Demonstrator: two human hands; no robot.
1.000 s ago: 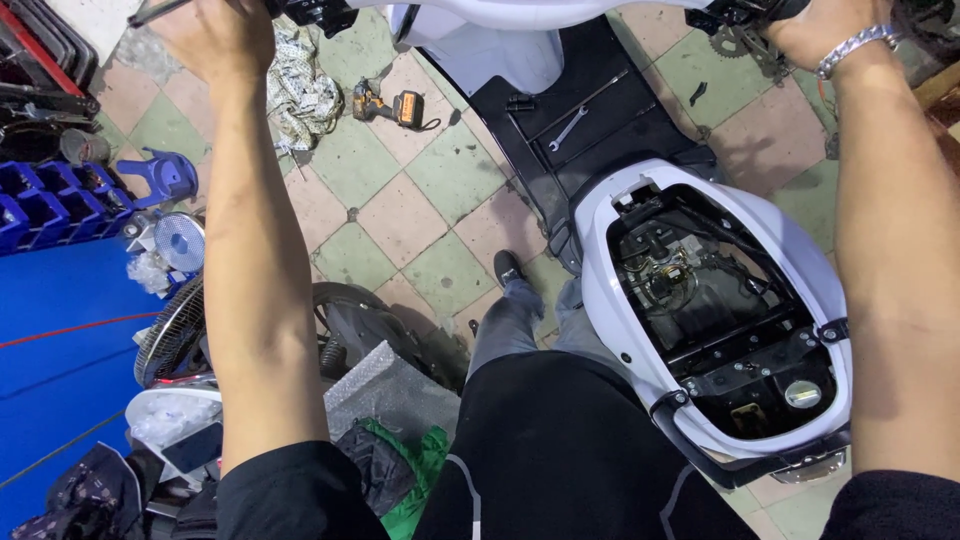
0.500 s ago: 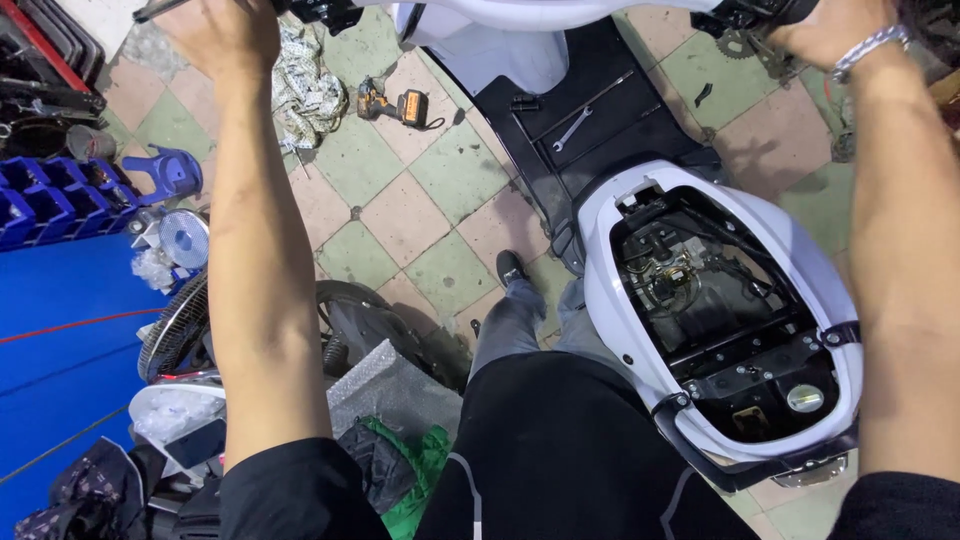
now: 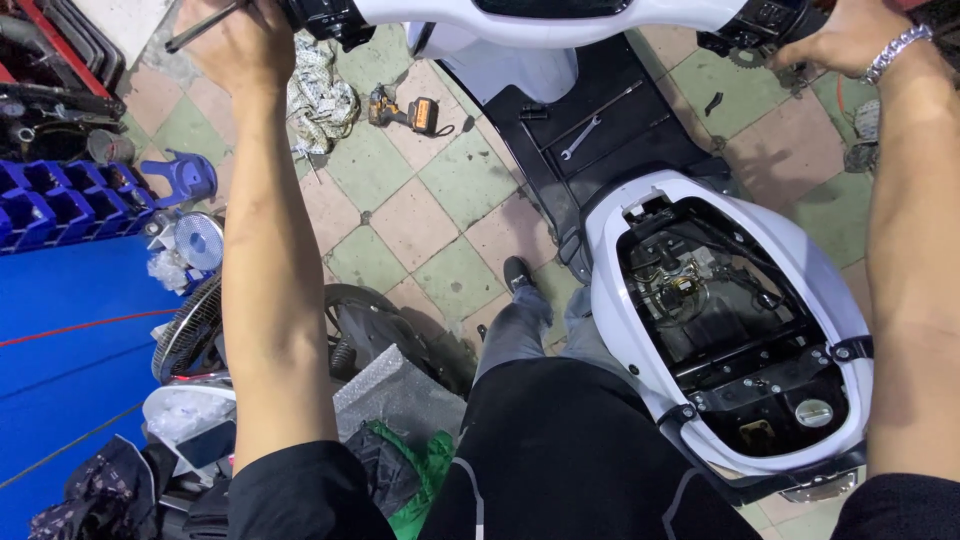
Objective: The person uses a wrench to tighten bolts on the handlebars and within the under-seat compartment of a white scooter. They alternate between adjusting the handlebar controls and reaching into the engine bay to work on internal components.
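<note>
I stand beside a white scooter (image 3: 610, 215) whose seat is off, so the open underseat bay (image 3: 725, 320) shows wiring and a fuel cap (image 3: 812, 411). My left hand (image 3: 235, 45) is closed around the left handlebar grip and brake lever (image 3: 200, 25) at the top left. My right hand (image 3: 850, 35), with a metal bracelet on the wrist, is closed on the right handlebar grip (image 3: 755, 30) at the top right. The white handlebar cover (image 3: 540, 12) spans between them.
A spanner (image 3: 580, 138) lies on the black footboard (image 3: 610, 120). A cordless drill (image 3: 405, 110) and a heap of rags (image 3: 320, 95) lie on the tiled floor. Blue bins (image 3: 60, 200), a small fan (image 3: 198, 240), a tyre (image 3: 355, 325) and bags crowd the left.
The view has shifted slightly; both hands stay on the handlebar ends and the scooter appears a little further right and lower in view.
</note>
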